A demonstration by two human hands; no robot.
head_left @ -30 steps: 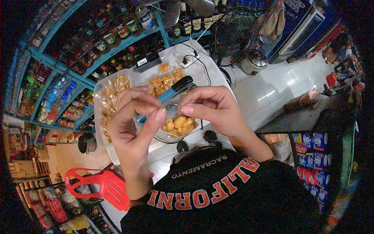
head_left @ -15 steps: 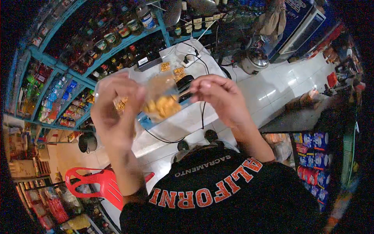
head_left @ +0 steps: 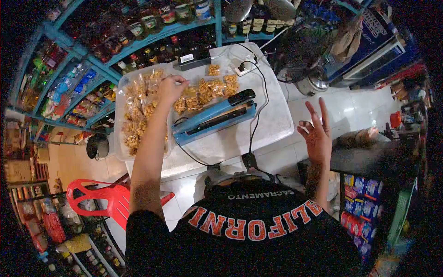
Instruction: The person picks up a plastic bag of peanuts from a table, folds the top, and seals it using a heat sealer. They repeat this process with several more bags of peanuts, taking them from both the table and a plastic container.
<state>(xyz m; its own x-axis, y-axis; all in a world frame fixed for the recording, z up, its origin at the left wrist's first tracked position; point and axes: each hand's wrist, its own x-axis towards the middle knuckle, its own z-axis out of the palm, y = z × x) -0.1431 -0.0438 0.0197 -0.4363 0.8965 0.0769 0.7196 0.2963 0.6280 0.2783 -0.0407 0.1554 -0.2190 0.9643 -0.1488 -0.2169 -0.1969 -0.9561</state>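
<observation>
Your left hand (head_left: 171, 88) bunches its fingers beside the snack packets (head_left: 211, 92) on the bench (head_left: 273, 111), any pinch impossible to tell, while your right hand (head_left: 318, 138) spreads in mid-air; those light, slippery, probably crushable packets should hold best by a film edge.

Colour key, clock positions from centre. Just off centre toward 11 o'clock, the impulse heat sealer (head_left: 208, 112) is blue with a black handle (head_left: 242, 97); beyond it, clear bags (head_left: 211, 91) show golden-brown contents. The table (head_left: 272, 122) is white; the tub (head_left: 121, 145), near 10, is translucent and whitish. At 6, the black T-shirt (head_left: 286, 251) carries orange-red, white-edged block letters and smaller grey "SACRAMENTO". The plastic chair (head_left: 104, 197), at 8, is plain red; shelving (head_left: 59, 38), at 10, teal-blue.
</observation>
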